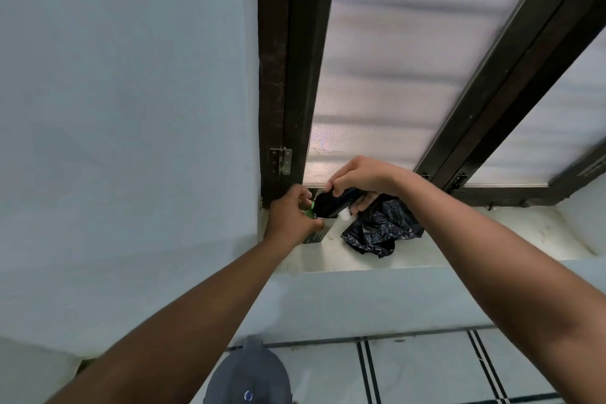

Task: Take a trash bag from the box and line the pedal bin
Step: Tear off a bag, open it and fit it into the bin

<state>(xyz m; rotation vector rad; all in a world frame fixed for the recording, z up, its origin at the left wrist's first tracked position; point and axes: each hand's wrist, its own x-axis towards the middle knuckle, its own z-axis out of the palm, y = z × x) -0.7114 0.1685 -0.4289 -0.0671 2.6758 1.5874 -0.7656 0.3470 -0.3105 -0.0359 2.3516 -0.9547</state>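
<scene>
Box (319, 225) on white windowsill (442, 249): left hand (290, 218) pinches it, right hand (357, 179) grips black bag roll (334, 202).

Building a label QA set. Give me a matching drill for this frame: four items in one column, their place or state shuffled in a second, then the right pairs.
Column 1
1. left hand
2. right hand
3. loose black bag
4. grey pedal bin

Column 2
A. crumpled on the window sill
B. on the floor below the sill, lid shut
C. gripping a dark bag roll at the top of the box
D. steadying the box by the window frame

Pairs: 1-D, 2-C, 3-A, 4-B
</scene>
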